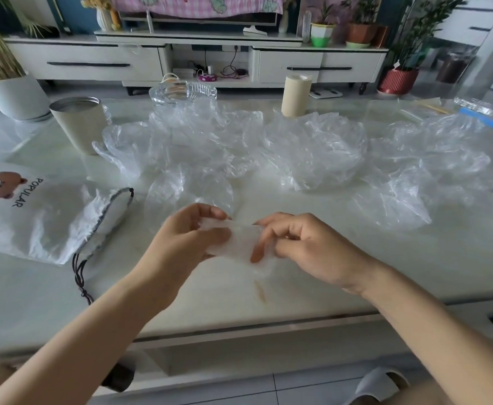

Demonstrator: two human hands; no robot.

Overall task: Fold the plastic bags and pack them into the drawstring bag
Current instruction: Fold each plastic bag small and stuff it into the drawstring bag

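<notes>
Clearly the job is at an early or middle stage, as most of the work lies unfolded across the middle of the frame. Just below the centre, both hands hold one small folded clear plastic bag (239, 241) above the pale glossy table (298, 290). The left hand (187, 238) has its fingers curled round the bag's left end with the thumb on top. The right hand (306, 244) pinches the right end with bent fingers. This bag is already reduced to a compact, milky-looking packet, so its folding looks nearly finished, and packing it would be the step left for it.

The white drawstring bag with a brown bear print (40, 217) lies on its side at the left of the frame. Its gathered mouth is turned toward the centre and its dark cord (80, 276) trails toward the lower edge. It sits near the hands but apart from them. Whether it already holds any folded bags cannot be told, since its inside is hidden.

Above the hands, a wide heap of crumpled transparent plastic bags (312, 150) stretches from centre left to the right edge, none of them yet folded. By my reckoning, a good many bags remain.
</notes>
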